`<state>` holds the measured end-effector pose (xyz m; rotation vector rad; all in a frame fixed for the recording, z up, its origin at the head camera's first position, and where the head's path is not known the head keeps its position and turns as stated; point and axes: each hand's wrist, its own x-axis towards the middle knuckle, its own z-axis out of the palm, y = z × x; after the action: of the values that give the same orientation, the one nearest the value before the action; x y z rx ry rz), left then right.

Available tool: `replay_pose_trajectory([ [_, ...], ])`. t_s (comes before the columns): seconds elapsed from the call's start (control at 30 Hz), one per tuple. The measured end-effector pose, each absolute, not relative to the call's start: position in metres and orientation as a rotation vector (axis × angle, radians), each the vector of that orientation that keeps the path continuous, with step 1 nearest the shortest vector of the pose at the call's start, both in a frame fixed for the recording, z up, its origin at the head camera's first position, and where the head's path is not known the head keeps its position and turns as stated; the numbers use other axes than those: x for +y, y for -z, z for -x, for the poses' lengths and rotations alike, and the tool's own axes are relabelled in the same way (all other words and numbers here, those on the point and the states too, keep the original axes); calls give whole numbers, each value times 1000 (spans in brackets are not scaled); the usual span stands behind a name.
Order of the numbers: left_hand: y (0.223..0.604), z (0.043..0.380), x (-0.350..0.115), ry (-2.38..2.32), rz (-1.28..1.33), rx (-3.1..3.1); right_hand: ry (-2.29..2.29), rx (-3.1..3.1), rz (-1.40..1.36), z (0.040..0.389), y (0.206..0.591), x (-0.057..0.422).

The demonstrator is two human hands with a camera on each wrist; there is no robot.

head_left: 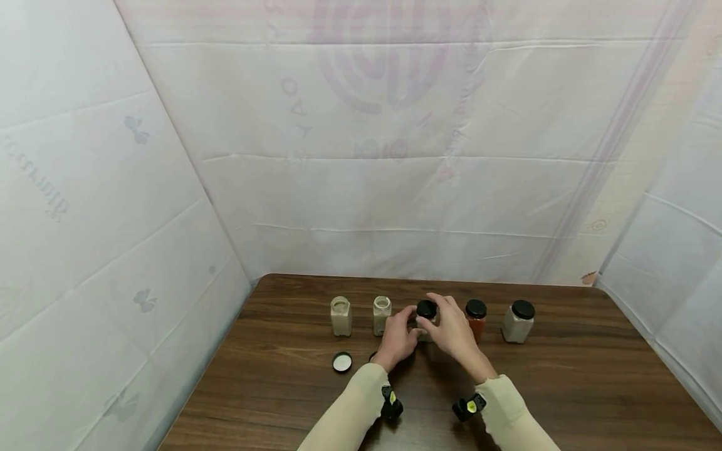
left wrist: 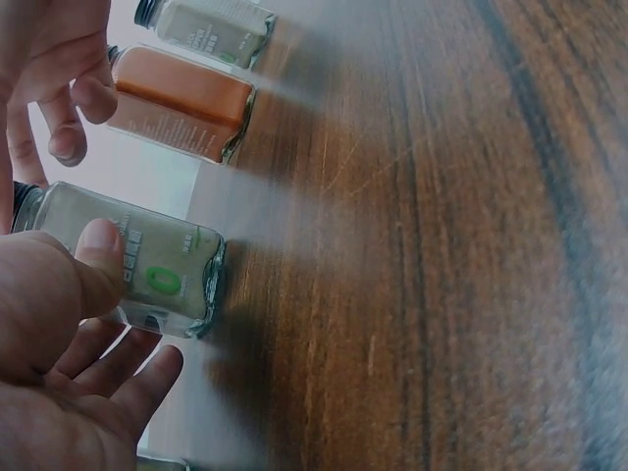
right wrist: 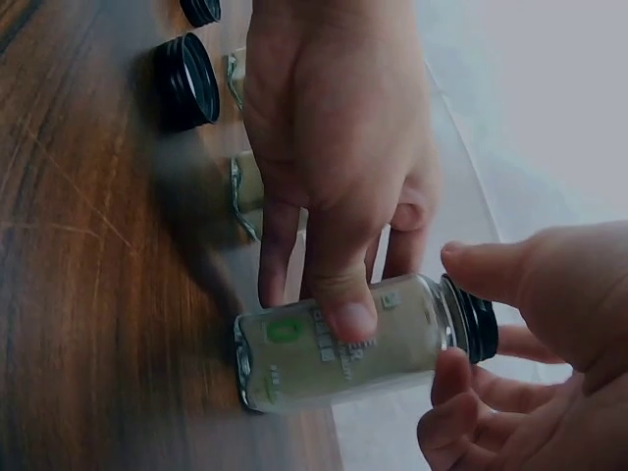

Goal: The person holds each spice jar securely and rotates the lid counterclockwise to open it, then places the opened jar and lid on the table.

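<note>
In the head view my left hand (head_left: pixel 397 339) and right hand (head_left: pixel 453 331) meet at the middle jar of a row. This glass jar (right wrist: pixel 383 339) holds pale powder, carries a green-marked label and stands upright on the table. Thumb and fingers of the left hand (left wrist: pixel 59 304) grip its body low down. Around the jar's black screw lid (right wrist: pixel 481 319), the right hand (right wrist: pixel 559 304) has its thumb on one side and fingers on the other, pinching it. The lid sits on the jar's neck.
Two lidless jars (head_left: pixel 341 318) (head_left: pixel 381 313) of pale powder stand left. A loose black lid (head_left: pixel 341 362) lies before them; another lid (right wrist: pixel 201 10) shows in the right wrist view. Rightward stand capped jars, one orange-red (head_left: pixel 476 321), one greyish (head_left: pixel 517 323). A white curtain (head_left: pixel 395 188) backs the table.
</note>
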<state>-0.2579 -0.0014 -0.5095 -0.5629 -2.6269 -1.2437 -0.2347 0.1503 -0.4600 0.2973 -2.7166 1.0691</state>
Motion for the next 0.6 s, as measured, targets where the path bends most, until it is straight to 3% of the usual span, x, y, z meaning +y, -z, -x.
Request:
replay_pose_trajectory([
  [0.6, 510, 257, -2, 1302, 549, -2647, -1110, -2657, -249, 235, 461, 149],
])
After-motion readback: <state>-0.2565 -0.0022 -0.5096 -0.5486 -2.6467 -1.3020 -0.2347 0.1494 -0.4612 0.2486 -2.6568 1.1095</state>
